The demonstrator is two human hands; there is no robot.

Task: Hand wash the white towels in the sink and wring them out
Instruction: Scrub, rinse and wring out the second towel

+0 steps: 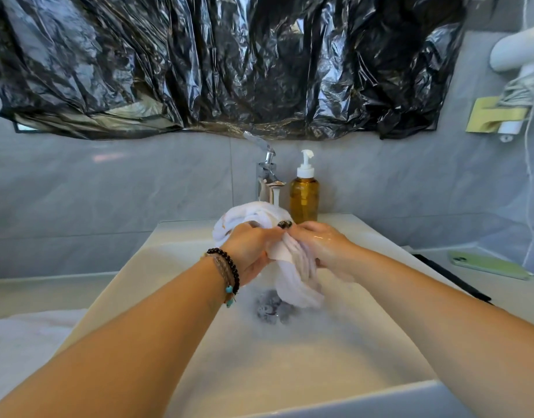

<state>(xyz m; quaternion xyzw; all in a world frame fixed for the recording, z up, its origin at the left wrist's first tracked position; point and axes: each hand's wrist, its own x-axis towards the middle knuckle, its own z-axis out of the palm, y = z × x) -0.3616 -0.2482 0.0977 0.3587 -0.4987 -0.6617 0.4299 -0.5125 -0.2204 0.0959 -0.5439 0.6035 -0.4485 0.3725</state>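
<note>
Both hands, left (pixel 253 248) and right (pixel 323 248), closed their grip on a sodden towel (pixel 292 276) over the sink (pixel 199 357), drain at 6 o'clock; limp, heavy, likely slippery, best held mid-bunch.

White towel (pixel 292 276) over cream-white sink (pixel 199 342). Chrome-silver tap (pixel 267 170); amber soap bottle (pixel 304 203) with white pump. Glossy black plastic sheet (pixel 229 61) against pale grey marbled wall tiles (pixel 108 188). Black bead bracelet (pixel 229 267) with turquoise accents. Pale green phone (pixel 489 264). Dark nail polish.
</note>
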